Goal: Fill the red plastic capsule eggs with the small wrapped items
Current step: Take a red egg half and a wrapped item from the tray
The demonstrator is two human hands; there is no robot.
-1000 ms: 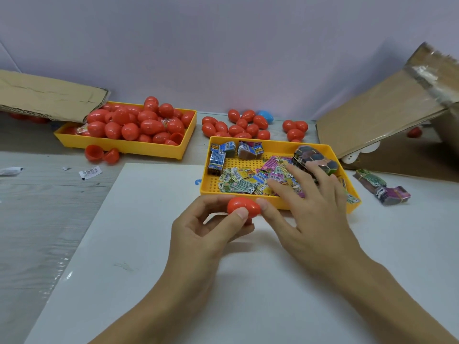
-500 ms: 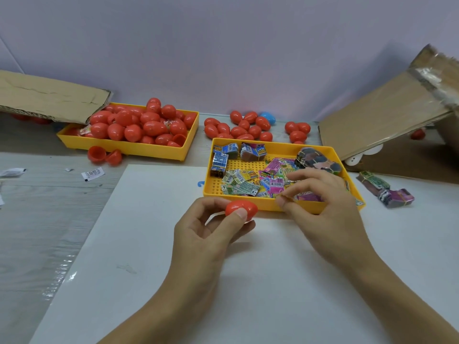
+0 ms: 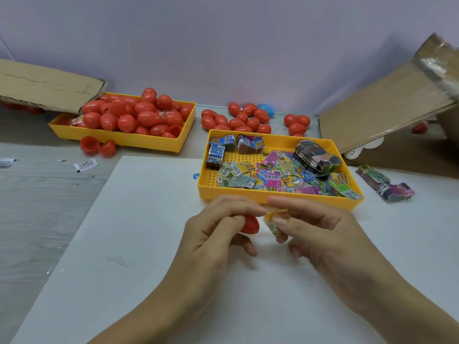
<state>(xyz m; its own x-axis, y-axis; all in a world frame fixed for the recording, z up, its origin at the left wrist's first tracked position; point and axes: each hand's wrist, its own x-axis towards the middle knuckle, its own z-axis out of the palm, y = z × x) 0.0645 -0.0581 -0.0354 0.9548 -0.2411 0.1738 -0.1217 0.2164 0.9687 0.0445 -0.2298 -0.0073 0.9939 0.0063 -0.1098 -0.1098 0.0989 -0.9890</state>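
A small wrapped item (image 3: 272,223) is pinched in the curled fingers (image 3: 282,220) of the right hand (image 3: 320,232), just beside a red capsule egg (image 3: 249,224) gripped by the left hand (image 3: 216,232) above the white surface (image 3: 149,219). The loading step appears to be in hand; whether the egg is open cannot be told. Next, the item would need to be pressed inside and the halves closed. More items are held in the yellow tray (image 3: 278,196) behind.
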